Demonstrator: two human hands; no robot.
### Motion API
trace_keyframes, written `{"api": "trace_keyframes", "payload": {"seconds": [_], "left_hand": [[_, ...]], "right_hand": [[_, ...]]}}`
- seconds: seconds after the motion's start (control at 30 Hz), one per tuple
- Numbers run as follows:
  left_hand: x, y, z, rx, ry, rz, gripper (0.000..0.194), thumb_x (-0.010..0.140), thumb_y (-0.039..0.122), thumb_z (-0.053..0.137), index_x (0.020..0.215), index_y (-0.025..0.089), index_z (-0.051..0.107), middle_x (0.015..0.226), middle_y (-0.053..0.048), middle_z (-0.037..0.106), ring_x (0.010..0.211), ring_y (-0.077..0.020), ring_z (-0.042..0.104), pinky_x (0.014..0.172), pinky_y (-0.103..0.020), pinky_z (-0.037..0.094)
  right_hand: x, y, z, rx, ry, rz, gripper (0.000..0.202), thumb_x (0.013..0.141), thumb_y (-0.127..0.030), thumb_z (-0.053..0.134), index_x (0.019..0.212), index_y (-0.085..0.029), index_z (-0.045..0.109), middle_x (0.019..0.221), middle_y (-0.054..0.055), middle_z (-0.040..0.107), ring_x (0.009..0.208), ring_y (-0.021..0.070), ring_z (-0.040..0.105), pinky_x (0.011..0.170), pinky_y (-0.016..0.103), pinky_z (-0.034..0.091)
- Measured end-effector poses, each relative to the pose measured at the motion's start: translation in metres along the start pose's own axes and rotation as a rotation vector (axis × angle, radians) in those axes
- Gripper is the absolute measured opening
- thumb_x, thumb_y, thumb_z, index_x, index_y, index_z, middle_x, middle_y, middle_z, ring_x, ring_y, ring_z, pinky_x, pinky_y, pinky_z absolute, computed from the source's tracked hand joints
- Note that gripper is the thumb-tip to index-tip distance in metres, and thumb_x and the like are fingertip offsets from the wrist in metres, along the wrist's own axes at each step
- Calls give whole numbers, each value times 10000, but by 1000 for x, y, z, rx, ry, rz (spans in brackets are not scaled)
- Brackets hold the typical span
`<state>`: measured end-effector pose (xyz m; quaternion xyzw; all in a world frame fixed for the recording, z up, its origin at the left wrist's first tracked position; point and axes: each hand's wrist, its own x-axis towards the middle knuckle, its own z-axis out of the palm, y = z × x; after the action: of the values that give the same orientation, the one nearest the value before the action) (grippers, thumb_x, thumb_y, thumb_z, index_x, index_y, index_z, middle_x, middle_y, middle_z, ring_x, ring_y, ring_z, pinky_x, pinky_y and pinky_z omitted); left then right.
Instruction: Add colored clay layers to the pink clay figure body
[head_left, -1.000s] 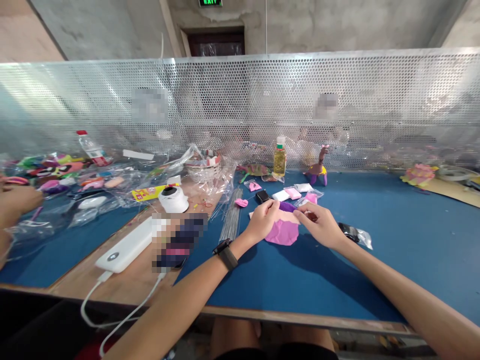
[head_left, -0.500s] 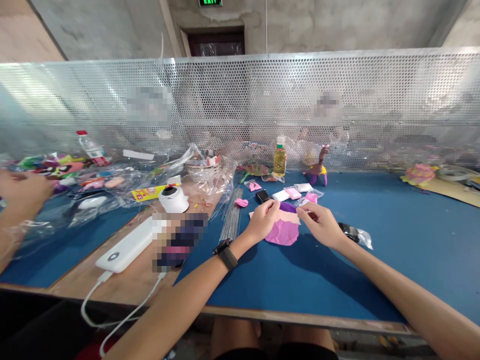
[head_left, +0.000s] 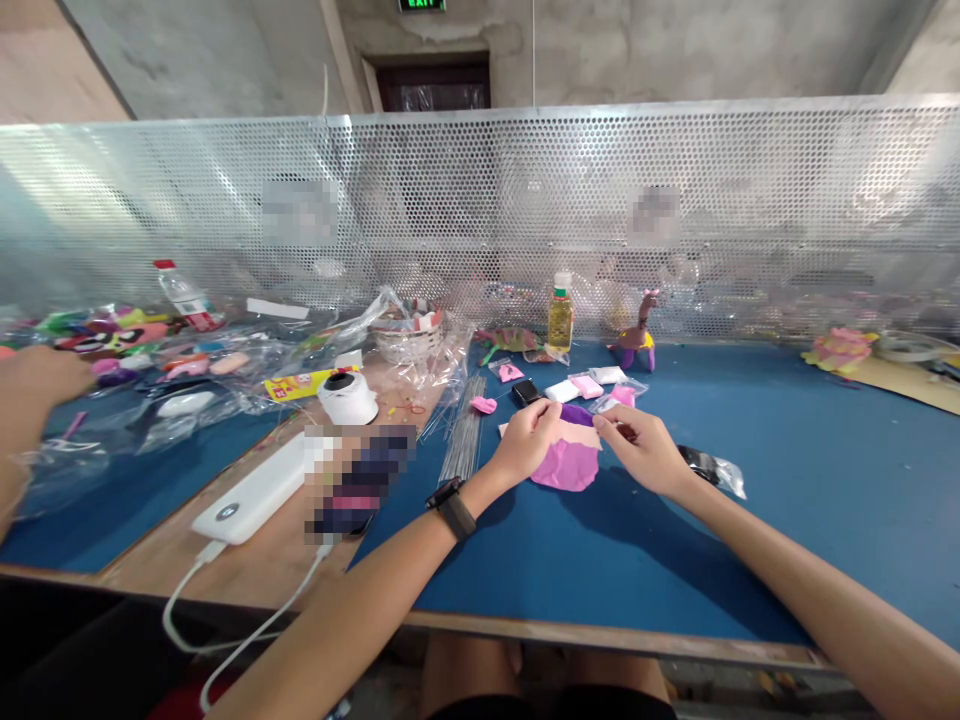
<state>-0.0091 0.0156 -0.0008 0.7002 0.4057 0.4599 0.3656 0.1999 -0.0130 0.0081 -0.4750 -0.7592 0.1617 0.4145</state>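
A thin, floppy sheet of modelling clay [head_left: 566, 466], with purple, pale peach and pink-violet bands, is stretched between my hands just above the blue table. My left hand [head_left: 529, 440] pinches its left edge between thumb and fingers. On the opposite edge, my right hand [head_left: 642, 445] has its fingertips closed in a pinch. Behind the sheet lie a black packet [head_left: 525, 392], a white clay packet [head_left: 561, 390] and a pink clay packet [head_left: 585, 386]. A small pink clay piece [head_left: 484, 405] rests left of them, by a bundle of thin wires [head_left: 460, 440].
A bottle of yellow liquid [head_left: 559, 318] and a brown clay animal figure [head_left: 641, 330] stand at the back. To the left are a thread spool [head_left: 349, 400], a white power bank [head_left: 259, 490] with cables and a plastic-wrapped basket [head_left: 409, 340]. Another person's hand [head_left: 45, 385] is at far left.
My hands and the clay sheet look the same as before. At far left, the other person's hand has shifted slightly left, and a thin purple piece now shows below it.
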Motion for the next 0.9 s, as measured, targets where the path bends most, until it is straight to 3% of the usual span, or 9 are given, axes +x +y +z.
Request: {"api": "trace_keyframes", "payload": {"seconds": [0.5,0.9], "left_hand": [[-2,3,-1,57,-26,22,389,1010,476,433,754,193,509,726,9,547,695,-149,482,648,-275,326],[0,1,0,-36,-25,-18,381,995,483,473,788,179,572,754,-1,574,720,-152,509,662,-273,357]], "right_hand": [[0,0,0,1,-40,17,436,1004,-549,475,778,-210,631,663,8,572,600,165,488,562,294,367],[0,-1,0,21,-43,36,429,1000,-537,489,776,-203,638,675,2,570,602,158,480,571,297,362]]}}
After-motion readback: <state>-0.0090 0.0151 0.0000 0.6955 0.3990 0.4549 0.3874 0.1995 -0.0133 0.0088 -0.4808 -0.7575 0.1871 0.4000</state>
